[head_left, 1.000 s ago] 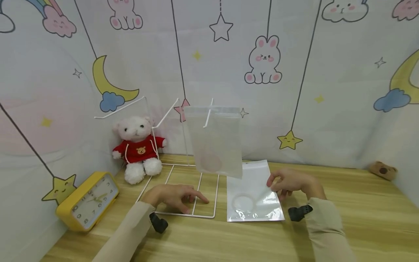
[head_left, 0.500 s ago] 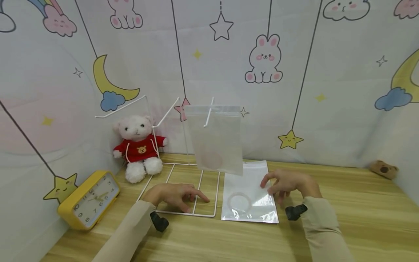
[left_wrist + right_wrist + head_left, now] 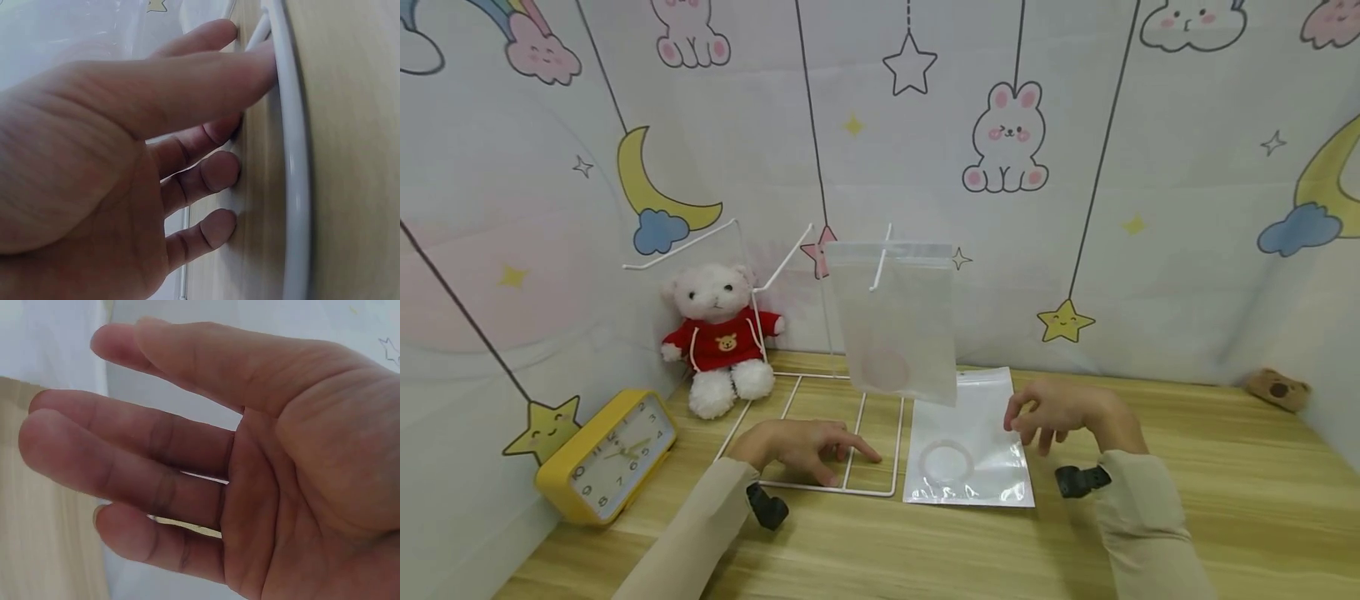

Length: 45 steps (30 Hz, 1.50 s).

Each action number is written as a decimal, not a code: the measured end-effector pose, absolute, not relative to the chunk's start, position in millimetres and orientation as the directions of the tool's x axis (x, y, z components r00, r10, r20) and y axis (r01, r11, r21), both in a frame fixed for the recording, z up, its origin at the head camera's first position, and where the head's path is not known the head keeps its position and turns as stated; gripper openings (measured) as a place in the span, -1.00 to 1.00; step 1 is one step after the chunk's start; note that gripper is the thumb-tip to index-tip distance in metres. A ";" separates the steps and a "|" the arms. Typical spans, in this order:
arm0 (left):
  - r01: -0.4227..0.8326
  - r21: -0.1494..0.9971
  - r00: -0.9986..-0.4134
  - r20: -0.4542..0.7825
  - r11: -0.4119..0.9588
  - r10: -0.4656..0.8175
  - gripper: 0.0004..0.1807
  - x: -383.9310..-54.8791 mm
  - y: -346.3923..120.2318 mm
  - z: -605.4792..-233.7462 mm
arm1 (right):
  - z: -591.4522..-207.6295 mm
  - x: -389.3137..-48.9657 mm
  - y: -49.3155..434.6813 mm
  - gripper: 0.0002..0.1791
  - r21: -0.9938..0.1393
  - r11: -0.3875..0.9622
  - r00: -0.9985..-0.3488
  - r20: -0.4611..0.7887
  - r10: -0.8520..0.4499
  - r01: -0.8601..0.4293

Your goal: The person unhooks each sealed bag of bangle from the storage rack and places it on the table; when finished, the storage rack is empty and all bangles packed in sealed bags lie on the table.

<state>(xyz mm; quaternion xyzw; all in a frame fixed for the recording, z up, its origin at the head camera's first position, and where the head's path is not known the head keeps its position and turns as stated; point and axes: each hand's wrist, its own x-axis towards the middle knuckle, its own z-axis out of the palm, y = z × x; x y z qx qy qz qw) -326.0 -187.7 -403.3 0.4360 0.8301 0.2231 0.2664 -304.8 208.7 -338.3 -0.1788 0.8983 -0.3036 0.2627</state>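
A white wire rack stands on the table, its flat base under my left hand. In the left wrist view my thumb touches the base's white wire, while the other fingers are bent loosely over the wood. From the rack's right prong hangs a translucent zip bag. Flat on the table, right of the base, lies a white zip bag with a faint ring mark low on it. Just off its right edge hovers my right hand; its fingers are relaxed and hold nothing in the right wrist view.
Behind the rack sits a white teddy bear in a red sweater. A yellow clock stands at the left wall. A small brown bear-shaped object lies at the far right. A printed cloth closes off the back.
The flat bag has slid left towards the rack's base. My right hand moved left with it, then drew back slightly right from its edge. My left hand has stayed in place.
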 end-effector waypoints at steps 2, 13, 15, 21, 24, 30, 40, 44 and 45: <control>0.605 0.604 -0.476 -0.249 0.519 0.844 -0.39 -325.9 -187.7 -403.3 | -335.3 -303.1 207.7 -0.82 -0.639 0.751 -0.802 -0.355 -0.480 -0.166; 0.591 0.612 -0.477 -0.260 0.525 0.840 -0.39 -324.8 -189.2 -405.6 | -327.6 -305.4 192.4 -0.77 -0.610 0.661 -0.812 -0.049 -0.582 -0.437; 0.589 0.615 -0.477 -0.259 0.524 0.840 -0.39 -324.5 -189.5 -405.6 | -328.6 -307.0 187.0 -0.75 -0.589 0.650 -0.812 0.019 -0.583 -0.480; 0.598 0.614 -0.468 -0.254 0.514 0.847 -0.39 -323.9 -189.3 -405.8 | -334.7 -310.5 173.0 -0.78 -0.523 0.624 -0.794 0.196 -0.575 -0.580; 0.599 0.611 -0.470 -0.254 0.517 0.845 -0.39 -323.8 -189.1 -405.7 | -337.9 -312.3 166.0 -0.77 -0.516 0.594 -0.771 0.250 -0.585 -0.617; 0.597 0.606 -0.477 -0.259 0.526 0.840 -0.39 -323.6 -188.9 -404.7 | -345.9 -314.8 147.8 -0.66 -0.486 0.532 -0.712 0.353 -0.607 -0.694; 0.600 0.607 -0.479 -0.251 0.522 0.841 -0.39 -323.6 -189.5 -404.5 | -348.8 -315.0 127.1 -0.91 -0.420 0.544 -0.682 0.535 -0.498 -0.727; 0.612 0.609 -0.467 -0.237 0.505 0.852 -0.39 -325.1 -188.8 -405.0 | -343.3 -313.3 131.5 -0.89 -0.373 0.555 -0.654 0.579 -0.486 -0.743; 0.614 0.609 -0.464 -0.236 0.502 0.854 -0.39 -325.4 -188.5 -404.9 | -341.5 -312.7 133.1 -0.87 -0.369 0.561 -0.655 0.578 -0.486 -0.741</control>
